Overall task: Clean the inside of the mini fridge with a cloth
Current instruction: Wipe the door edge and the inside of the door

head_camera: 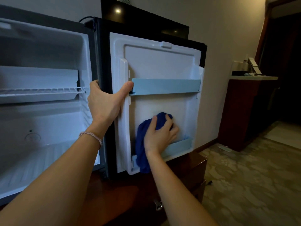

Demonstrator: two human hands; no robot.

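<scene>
The mini fridge (40, 95) filled the left of the frame, its door (159, 66) swung open at centre. The left hand (104, 101) gripped the door's hinge-side edge, just left of the upper door shelf (166, 86). Below it, the right hand (158, 136) pressed the cloth (141, 144) against the door's inner panel, above the lower door shelf (179, 146). At far right stood a counter (254, 77) carrying what seemed small items.

Open mini fridge (48, 111), blue cloth (143, 144) against door liner (156, 62)
</scene>
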